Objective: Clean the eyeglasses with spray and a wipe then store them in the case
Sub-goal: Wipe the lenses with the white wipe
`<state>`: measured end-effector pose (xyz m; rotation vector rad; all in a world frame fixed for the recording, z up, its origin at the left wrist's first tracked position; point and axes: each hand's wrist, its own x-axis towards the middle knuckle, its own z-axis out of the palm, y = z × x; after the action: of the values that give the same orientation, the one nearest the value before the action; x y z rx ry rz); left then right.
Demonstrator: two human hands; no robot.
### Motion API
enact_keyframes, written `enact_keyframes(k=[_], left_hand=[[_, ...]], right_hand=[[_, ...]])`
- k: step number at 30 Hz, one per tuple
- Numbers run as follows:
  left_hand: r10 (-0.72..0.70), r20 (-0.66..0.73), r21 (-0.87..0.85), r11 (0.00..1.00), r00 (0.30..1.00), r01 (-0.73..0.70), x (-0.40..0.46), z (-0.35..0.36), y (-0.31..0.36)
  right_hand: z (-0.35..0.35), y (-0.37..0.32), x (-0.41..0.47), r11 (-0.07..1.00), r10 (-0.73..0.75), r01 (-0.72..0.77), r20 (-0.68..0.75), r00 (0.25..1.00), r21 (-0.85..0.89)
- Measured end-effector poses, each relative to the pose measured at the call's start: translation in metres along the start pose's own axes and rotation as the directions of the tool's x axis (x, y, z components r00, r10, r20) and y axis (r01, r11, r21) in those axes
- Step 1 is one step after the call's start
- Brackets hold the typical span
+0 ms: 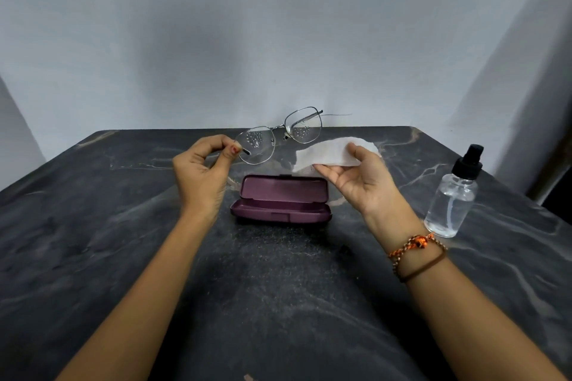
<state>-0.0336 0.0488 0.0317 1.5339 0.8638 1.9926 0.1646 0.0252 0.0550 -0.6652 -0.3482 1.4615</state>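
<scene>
The thin silver wire-framed eyeglasses (280, 134) are held above the far side of the dark marbled table (93, 226), pinched at one end by the left hand (201, 170); droplets bead both lenses. A white paper wipe (328, 153) is held between thumb and fingers of the right hand (362, 178). The wipe should be folded around one lens and rubbed gently, the frame steadied near that lens. The open maroon hard case (280, 199) lies below the hands; the clear spray bottle with black nozzle (452, 195) stands at the right.
</scene>
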Motion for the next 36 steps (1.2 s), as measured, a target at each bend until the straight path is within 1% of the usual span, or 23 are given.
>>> enact_keyframes(k=[4,9,14,16,20,22,25,27,31,33,36], left_hand=[[0.013,0.038,0.044,0.999,0.999,-0.015,-0.006,0.008,0.001],[0.005,0.029,0.101,0.995,1.0,-0.008,-0.01,0.012,0.002],[-0.004,0.023,0.127,0.992,1.0,0.001,-0.009,0.011,0.002],[0.003,0.026,0.145,0.989,1.0,-0.007,-0.009,0.011,0.003],[-0.013,0.035,0.138,0.99,0.999,0.008,-0.011,0.011,0.004],[-0.031,0.052,0.13,0.991,0.998,0.024,-0.012,0.012,0.005],[-0.005,0.083,0.141,0.99,0.997,-0.007,-0.013,0.014,0.006],[0.0,0.106,0.129,0.992,0.994,-0.014,-0.014,0.015,0.006],[-0.001,0.158,0.115,0.993,0.987,-0.018,-0.015,0.016,0.008],[-0.003,0.171,0.105,0.994,0.985,-0.015,-0.015,0.016,0.009],[0.001,0.167,0.095,0.995,0.986,-0.017,-0.015,0.015,0.008]], right_hand=[[0.002,0.001,-0.003,0.989,-0.05,0.041,0.065,0.997,0.143],[0.004,0.001,-0.01,0.985,-0.094,0.074,0.124,0.988,0.154],[0.004,0.005,-0.012,0.96,-0.125,0.082,0.151,0.981,0.266],[0.003,0.006,-0.012,0.958,-0.115,0.071,0.144,0.983,0.278],[0.001,0.006,-0.009,0.963,-0.109,0.072,0.132,0.985,0.26],[0.003,0.006,-0.008,0.979,-0.118,0.095,0.118,0.986,0.181],[0.004,0.011,-0.006,0.987,-0.158,0.154,0.103,0.982,0.051],[0.004,0.014,-0.006,0.981,-0.192,0.193,0.079,0.978,0.004],[0.002,0.017,-0.005,0.964,-0.262,0.261,0.02,0.965,0.054],[0.001,0.019,-0.004,0.961,-0.268,0.266,0.013,0.963,0.078],[0.001,0.021,-0.003,0.969,-0.247,0.247,0.034,0.968,-0.007]])
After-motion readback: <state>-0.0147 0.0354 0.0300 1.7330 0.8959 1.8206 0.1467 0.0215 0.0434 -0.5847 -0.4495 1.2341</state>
